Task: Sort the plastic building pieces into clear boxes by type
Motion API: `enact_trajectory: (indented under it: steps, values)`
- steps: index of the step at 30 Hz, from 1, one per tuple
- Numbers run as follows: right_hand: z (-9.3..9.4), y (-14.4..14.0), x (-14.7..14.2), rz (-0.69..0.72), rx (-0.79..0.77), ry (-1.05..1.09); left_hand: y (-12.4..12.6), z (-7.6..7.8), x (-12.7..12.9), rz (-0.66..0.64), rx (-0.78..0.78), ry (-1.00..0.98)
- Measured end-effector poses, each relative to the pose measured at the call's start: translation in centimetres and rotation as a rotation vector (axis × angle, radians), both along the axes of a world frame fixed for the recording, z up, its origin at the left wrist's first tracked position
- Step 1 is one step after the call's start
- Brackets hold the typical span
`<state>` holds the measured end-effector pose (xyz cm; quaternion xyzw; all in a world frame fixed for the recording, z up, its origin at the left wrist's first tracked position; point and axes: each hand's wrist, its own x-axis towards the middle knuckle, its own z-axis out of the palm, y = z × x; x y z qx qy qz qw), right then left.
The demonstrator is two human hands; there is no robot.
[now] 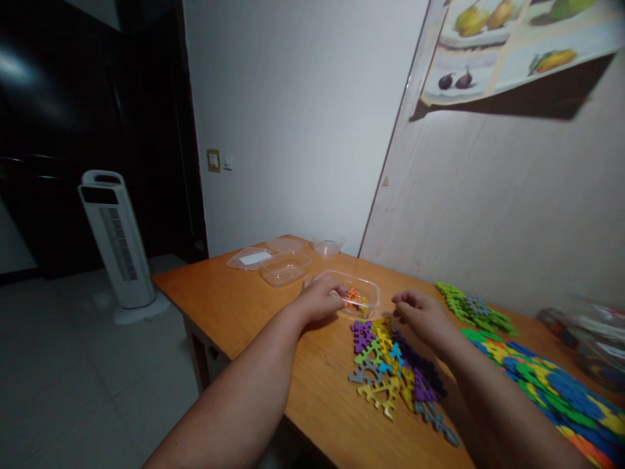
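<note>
My left hand [321,296] rests on the wooden table [254,306] against the near side of a small clear plastic tray [370,290]. Its fingers are curled at the tray's rim, next to orange pieces [352,298] lying inside; whether it grips one I cannot tell. My right hand [420,312] hovers with fingers bent over a loose heap of flat colourful interlocking pieces [390,368] in purple, yellow, grey and blue. It touches the heap's far end and holds nothing that I can see.
More clear containers and lids [273,260] lie at the table's far corner. A green stack [471,309] and a wide spread of blue, green and yellow pieces [551,391] lie on the right. A white tower fan [117,244] stands on the floor at left.
</note>
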<state>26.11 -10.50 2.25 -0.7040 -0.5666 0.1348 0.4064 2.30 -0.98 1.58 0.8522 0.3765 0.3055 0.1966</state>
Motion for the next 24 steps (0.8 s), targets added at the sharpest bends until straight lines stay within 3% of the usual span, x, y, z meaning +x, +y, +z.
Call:
enact_trajectory:
  steps: [5,10,16,20,24]
  values:
    - [0.2,-0.3,1.8,0.061,-0.222,-0.121,0.0,-0.4,0.4,-0.074,0.045,-0.089]
    - [0.9,-0.7,3.0,0.012,-0.239,-0.153,-0.9,-0.8,1.7,-0.274,0.011,-0.237]
    - [1.2,-0.8,3.8,-0.030,-0.273,-0.201,-2.1,-1.0,3.0,-0.368,-0.048,-0.333]
    - [1.4,-1.2,4.0,-0.063,-0.274,-0.233,-1.8,-0.9,3.2,-0.342,-0.061,-0.355]
    - [1.4,-2.1,3.6,-0.098,-0.293,-0.254,-0.8,-1.0,3.2,-0.192,-0.180,-0.495]
